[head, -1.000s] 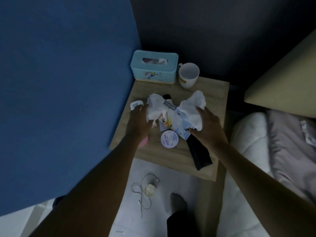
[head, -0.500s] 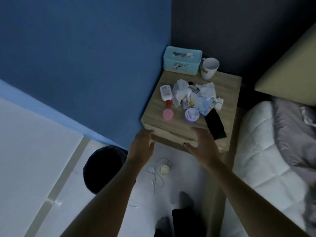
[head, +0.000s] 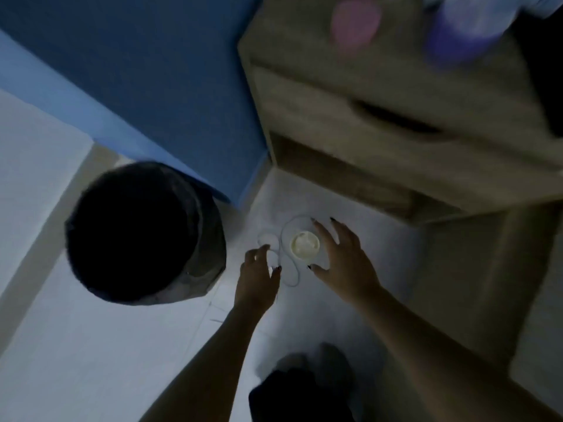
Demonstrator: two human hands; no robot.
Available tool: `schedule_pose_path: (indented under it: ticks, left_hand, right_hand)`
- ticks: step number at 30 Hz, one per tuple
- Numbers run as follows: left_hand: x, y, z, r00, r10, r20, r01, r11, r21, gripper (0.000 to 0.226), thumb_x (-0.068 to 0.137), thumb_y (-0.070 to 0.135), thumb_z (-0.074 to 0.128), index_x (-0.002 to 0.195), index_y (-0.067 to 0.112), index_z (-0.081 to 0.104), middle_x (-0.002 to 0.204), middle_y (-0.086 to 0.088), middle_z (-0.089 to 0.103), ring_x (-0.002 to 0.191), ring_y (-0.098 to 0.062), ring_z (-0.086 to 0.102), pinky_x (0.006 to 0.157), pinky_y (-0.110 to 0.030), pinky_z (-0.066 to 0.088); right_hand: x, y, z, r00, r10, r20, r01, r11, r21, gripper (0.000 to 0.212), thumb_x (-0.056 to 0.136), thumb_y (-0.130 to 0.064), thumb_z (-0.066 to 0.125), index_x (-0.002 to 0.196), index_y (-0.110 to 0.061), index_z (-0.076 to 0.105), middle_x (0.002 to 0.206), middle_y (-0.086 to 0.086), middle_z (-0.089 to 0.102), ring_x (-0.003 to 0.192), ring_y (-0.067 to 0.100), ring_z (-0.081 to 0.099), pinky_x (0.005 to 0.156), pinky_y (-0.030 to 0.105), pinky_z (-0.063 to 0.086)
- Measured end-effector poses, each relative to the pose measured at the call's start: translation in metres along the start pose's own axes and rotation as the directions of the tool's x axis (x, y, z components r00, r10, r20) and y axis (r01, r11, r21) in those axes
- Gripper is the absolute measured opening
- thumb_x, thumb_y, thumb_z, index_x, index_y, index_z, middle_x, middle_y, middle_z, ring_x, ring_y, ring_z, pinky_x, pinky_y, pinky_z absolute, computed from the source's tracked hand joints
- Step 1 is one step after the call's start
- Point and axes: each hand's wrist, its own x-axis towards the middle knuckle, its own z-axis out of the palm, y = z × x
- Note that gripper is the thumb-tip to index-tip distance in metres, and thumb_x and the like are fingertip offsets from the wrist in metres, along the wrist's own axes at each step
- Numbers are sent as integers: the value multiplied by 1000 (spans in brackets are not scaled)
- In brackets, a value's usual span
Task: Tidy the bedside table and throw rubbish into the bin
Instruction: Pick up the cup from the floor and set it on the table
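Two hands: half a second ago we had them at the front edge of the counter; now both are down at the floor, so we have gone from the tabletop to the litter below it.
Counter (head: 396, 86): at 1 o'clock and blurred. A pink disc (head: 355, 18) and a purple tub (head: 463, 28) sit on top; the tissues there look untouched, we judge.
Bin (head: 143, 233): dark and open-mouthed at 9 o'clock, well within reach of the floor items.
Right hand (head: 344, 263): fingers spread wide around the small cream cup (head: 305, 245), thumb at its 6 o'clock and fingertips at its 1 o'clock, not closed on it.
Left hand (head: 259, 274): loosely curled and empty-looking, just over the thin white cord (head: 294, 269) at the cup's 8 o'clock.
Cup and cord: both lying on the white floor between bin and counter.
Meaning: we judge floor rubbish goes first, with the counter waiting.
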Motion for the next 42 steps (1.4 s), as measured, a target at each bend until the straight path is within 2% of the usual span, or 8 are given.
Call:
schedule_pose_path:
  ticks: [9,16,21,27,34,36,38,42]
  left_hand:
    - [101,-68,124,996,-76,46,73,995,70,76,85,35,66,145,21,23,142,-19,35,121,-38,50,91,-47,54]
    - [116,-77,142,995,-94,21,95,995,-22,40,85,0,55,121,12,40,120,-17,47,104,-36,57,85,-42,55]
    - [110,-70,114,994,-102,37,105,992,-65,39,80,-10,50,116,5,50,118,-18,55,105,-35,59,88,-44,55]
    - [57,-15,36,995,-79,58,83,994,-77,39,77,-10,47,109,10,52,110,-13,54,90,-34,63,78,-47,57]
    - [-53,121,-120,998,55,33,-51,992,-114,37,77,-10,36,102,12,53,102,-17,55,89,-36,62,74,-47,57]
    - [-88,160,-171,993,116,35,-114,992,-51,37,80,-9,37,108,6,55,103,-15,54,94,-30,60,76,-33,54]
    - [-121,203,-226,989,146,33,-145,989,-14,38,84,-9,37,117,-1,53,111,-17,55,101,-26,56,79,-26,47]
    - [-177,288,-331,974,217,-63,-222,971,-88,34,88,-5,42,119,-9,54,109,-28,61,98,-37,62,78,-41,50]
  right_hand:
    - [50,68,126,996,-79,41,79,997,-1,94,76,-43,74,147,-41,13,156,7,21,141,31,24,95,45,51]
    - [67,67,141,991,-119,-65,122,991,51,79,76,-39,74,142,-27,33,145,3,42,131,27,42,90,40,55]
    - [63,48,115,991,-88,-100,98,991,93,77,73,-34,76,137,-26,36,137,1,48,119,26,51,82,36,56]
    - [28,3,14,989,-84,-123,96,991,92,79,73,-35,74,139,-29,32,137,-1,46,113,25,53,80,36,56]
    - [-37,-79,-205,952,-129,-277,146,988,44,84,65,-34,69,141,-24,34,132,6,54,108,31,59,83,39,56]
    - [-63,-101,-267,946,-132,-297,152,987,46,84,64,-36,66,141,-24,35,129,3,58,100,27,64,77,34,58]
    - [-82,-122,-331,937,-132,-323,157,986,53,82,71,-35,62,146,-27,28,139,0,49,113,25,57,83,35,55]
    - [-109,-145,-451,925,-94,-369,125,990,60,89,77,-39,63,150,-28,14,148,1,35,132,24,42,97,38,48]
